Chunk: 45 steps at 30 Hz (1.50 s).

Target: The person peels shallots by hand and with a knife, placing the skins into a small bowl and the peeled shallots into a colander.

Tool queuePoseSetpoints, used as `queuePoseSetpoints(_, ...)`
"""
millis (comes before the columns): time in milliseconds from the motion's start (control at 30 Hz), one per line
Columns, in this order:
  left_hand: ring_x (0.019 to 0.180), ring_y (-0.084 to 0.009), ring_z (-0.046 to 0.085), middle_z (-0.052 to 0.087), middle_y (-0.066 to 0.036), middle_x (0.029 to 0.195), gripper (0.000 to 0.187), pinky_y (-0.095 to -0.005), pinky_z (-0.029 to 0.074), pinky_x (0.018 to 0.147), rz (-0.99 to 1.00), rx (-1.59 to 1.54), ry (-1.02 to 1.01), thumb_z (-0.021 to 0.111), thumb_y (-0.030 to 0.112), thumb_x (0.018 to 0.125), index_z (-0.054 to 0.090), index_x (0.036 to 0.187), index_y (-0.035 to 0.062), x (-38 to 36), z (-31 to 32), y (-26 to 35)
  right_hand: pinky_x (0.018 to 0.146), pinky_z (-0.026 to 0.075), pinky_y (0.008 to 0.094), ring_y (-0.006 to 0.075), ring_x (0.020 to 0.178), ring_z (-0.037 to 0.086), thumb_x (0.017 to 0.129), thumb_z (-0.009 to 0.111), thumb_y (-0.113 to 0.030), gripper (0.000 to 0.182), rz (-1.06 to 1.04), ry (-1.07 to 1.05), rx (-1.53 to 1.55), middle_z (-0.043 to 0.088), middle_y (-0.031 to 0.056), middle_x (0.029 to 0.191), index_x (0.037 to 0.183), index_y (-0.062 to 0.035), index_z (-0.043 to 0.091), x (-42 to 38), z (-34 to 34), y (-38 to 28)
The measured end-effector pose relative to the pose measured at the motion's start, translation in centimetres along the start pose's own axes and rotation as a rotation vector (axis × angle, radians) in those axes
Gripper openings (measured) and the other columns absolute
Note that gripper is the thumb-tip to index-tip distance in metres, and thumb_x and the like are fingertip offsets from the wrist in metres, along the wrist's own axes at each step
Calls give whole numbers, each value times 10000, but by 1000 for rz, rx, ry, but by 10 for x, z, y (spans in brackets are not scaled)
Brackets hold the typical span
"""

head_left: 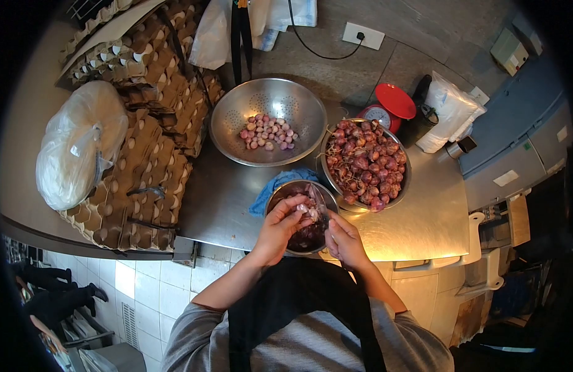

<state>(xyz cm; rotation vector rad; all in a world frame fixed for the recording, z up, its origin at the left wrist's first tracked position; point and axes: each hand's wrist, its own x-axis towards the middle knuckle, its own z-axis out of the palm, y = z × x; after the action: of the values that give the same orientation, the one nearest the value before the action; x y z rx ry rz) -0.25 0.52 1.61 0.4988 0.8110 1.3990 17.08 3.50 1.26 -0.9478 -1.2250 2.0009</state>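
My left hand (pixel 280 230) is closed with its fingertips pinching a pale, partly peeled shallot (pixel 301 209). In my right hand (pixel 347 240) is a knife (pixel 322 201), its blade pointing away from me beside the shallot. Both hands are over a small metal bowl (pixel 271 201) with dark red skins in it. Behind it stands a large colander (pixel 221 127) with peeled pinkish shallots (pixel 268 132). To the right, a metal bowl (pixel 405 192) is heaped with unpeeled red shallots (pixel 366 162). A blue cloth (pixel 261 199) lies partly under the small bowl.
Stacked egg trays (pixel 134 192) and a tied plastic bag (pixel 81 146) fill the counter's left side. A red scale (pixel 395 102) and a white bag (pixel 449 111) stand at the back right. Another person's legs (pixel 57 291) show at the lower left.
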Motion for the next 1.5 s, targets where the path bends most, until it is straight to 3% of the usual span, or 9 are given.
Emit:
queuePoseSetpoints(400, 988, -102, 503, 523, -31, 1159, 458, -248, 404, 890, 136, 272, -74, 621, -47, 770, 493, 1202, 35, -3, 0, -4, 408, 272, 179, 47, 439, 321, 952, 379, -191, 411, -85, 116, -148, 338, -42, 544, 1336, -50, 336, 6, 2, -1)
queuePoseSetpoints(500, 1006, -104, 500, 519, -26, 1166, 476, -249, 401, 895, 142, 313, -90, 619, -49, 771, 485, 1219, 34, -3, -2, -2, 462, 249, 159, 19, 529, 319, 947, 407, -196, 411, -140, 38, -163, 414, -75, 709, 1337, -79, 358, -1, 3, -16)
queuePoseSetpoints(600, 1005, -100, 499, 523, -25, 1158, 486, -243, 400, 890, 140, 370, -118, 607, -40, 785, 465, 1244, 30, -1, -6, -3, 475, 241, 153, 9, 549, 304, 946, 406, -182, 430, -169, -60, -253, 423, -82, 761, 1357, -83, 326, -4, -1, -12)
queuePoseSetpoints(767, 953, -82, 501, 527, -21, 1146, 489, -228, 398, 866, 35, 308, -147, 585, -21, 808, 442, 1272, 34, -1, -1, 4, 476, 266, 158, 24, 530, 316, 944, 412, -170, 409, -88, -91, -138, 393, -72, 702, 1339, -83, 355, -4, -6, -9)
queuePoseSetpoints(867, 1013, -105, 507, 499, -42, 1203, 536, -240, 409, 884, 110, 397, -95, 568, -61, 805, 389, 1303, 25, 1, -3, -7, 469, 270, 163, 31, 519, 316, 943, 415, -163, 393, -68, -96, -111, 369, -65, 664, 1326, -87, 375, -6, 1, -3)
queuePoseSetpoints(967, 1011, -91, 501, 544, -48, 1133, 558, -238, 422, 853, 280, 588, -49, 577, -63, 786, 390, 1305, 22, 7, -8, -19, 455, 260, 168, 30, 509, 309, 940, 417, -150, 392, -42, -53, -112, 345, -61, 625, 1326, -96, 377, -5, 12, 1)
queuePoseSetpoints(1167, 1015, -113, 513, 527, -70, 1185, 578, -247, 438, 845, 215, 610, -75, 575, -84, 775, 363, 1308, -8, 1, -2, -12, 415, 252, 171, 36, 449, 308, 950, 388, -181, 426, -16, -75, -79, 334, -59, 580, 1361, -104, 305, 2, 4, 1)
queuePoseSetpoints(1433, 1017, -122, 515, 533, -62, 1165, 510, -250, 432, 860, 122, 208, -36, 566, -82, 788, 416, 1269, -2, 2, 7, -13, 418, 267, 162, 38, 446, 334, 955, 367, -183, 429, -29, -43, -13, 356, -50, 563, 1366, -90, 288, 3, 2, 1)
queuePoseSetpoints(1500, 1033, -130, 516, 535, -70, 1164, 475, -262, 436, 866, 102, 146, -18, 567, -69, 795, 438, 1248, 0, 1, 9, -11, 435, 272, 156, 34, 463, 343, 956, 367, -183, 429, -182, -24, -116, 363, -53, 575, 1367, -86, 289, 9, 4, 11)
